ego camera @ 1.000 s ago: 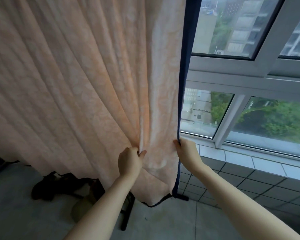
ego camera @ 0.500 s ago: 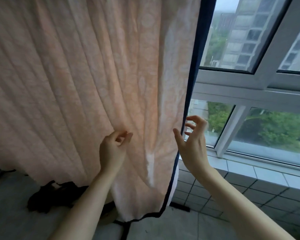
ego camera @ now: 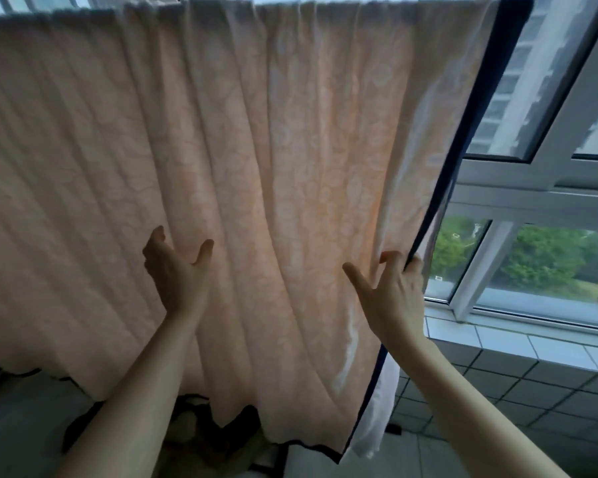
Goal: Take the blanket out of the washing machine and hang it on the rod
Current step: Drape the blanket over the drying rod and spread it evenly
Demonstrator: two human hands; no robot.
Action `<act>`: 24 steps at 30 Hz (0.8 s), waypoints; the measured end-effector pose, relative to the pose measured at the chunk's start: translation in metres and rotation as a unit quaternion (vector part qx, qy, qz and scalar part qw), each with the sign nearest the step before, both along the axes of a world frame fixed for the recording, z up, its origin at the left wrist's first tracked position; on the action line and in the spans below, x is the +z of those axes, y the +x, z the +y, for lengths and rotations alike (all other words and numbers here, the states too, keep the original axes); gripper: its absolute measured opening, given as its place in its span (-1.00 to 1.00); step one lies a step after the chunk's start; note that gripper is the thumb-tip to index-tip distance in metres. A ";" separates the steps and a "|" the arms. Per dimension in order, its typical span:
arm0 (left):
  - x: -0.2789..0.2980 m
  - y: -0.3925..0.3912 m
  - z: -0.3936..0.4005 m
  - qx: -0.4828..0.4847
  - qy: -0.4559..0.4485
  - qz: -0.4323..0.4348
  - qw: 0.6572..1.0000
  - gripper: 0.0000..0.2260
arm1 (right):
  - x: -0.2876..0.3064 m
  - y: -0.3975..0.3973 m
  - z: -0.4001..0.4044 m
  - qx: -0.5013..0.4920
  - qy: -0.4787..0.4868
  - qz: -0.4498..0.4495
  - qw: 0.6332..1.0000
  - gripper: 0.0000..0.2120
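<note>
1. Blanket first: the peach-pink patterned blanket with a dark navy border [ego camera: 256, 167] is already out of the machine and draped over its support at 12 o'clock, hanging in long vertical folds that fill most of your view. The rod itself is hidden under the top fold.

2. Your left hand [ego camera: 175, 270], at about 8 o'clock of the cloth's centre, has its fingers straight and spread, palm towards the fabric; it grips nothing. It looks placed to press and smooth the folds flat.

3. Your right hand [ego camera: 392, 288], at 4 o'clock, pinches the navy edge between curled fingers, with the thumb stretched out away from them. Holding that edge lets you pull the side outwards, probably so the cloth spreads and dries evenly.

4. Folds still bunch between your hands, so the spreading seems unfinished.

5. Beyond the edge at 3 o'clock stands the white-framed window [ego camera: 497, 263], with grey wall tiles [ego camera: 497, 384] below it.

6. Something dark lies on the floor under the hem at 6 o'clock; I cannot tell what it is.
</note>
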State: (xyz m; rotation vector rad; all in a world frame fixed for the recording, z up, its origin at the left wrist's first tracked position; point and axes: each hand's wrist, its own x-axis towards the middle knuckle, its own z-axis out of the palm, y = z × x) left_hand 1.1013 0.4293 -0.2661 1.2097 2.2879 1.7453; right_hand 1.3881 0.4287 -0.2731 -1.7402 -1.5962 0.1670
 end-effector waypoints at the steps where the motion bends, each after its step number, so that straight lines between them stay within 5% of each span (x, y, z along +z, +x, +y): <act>1: 0.001 -0.007 0.004 -0.011 -0.024 -0.004 1.000 -0.31 | 0.001 -0.004 0.002 -0.013 -0.003 0.005 1.000 -0.42; 7: 0.003 -0.030 0.016 -0.048 -0.068 0.050 0.995 -0.78 | 0.005 -0.014 0.013 -0.070 0.012 -0.002 0.997 -0.73; 24: -0.040 -0.006 -0.011 -0.148 -0.177 0.117 0.966 -0.67 | 0.020 0.040 0.012 -0.109 0.034 -0.063 0.991 -0.84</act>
